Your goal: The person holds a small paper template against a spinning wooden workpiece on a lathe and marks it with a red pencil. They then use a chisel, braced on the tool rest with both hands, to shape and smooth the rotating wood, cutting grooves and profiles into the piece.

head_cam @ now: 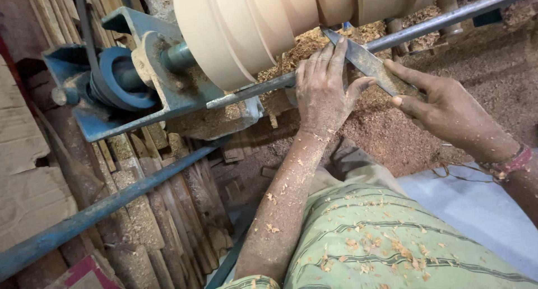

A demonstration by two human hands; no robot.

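Observation:
A pale wooden workpiece (263,20) with turned grooves is mounted on a lathe at the top of the view. A flat metal chisel (364,60) lies across the long steel tool rest bar (448,17), its tip against the wood. My left hand (324,90) presses down on the chisel blade and the bar, fingers pointing toward the wood. My right hand (448,112) grips the chisel's rear end, lower right. Wood shavings dust my left forearm and green striped clothing.
The blue metal headstock (134,93) with a pulley and belt stands at upper left. A blue pipe (106,205) runs diagonally at lower left over stacked wooden slats (168,210). Sawdust (392,137) is heaped under the lathe. Cardboard (22,149) sits at far left.

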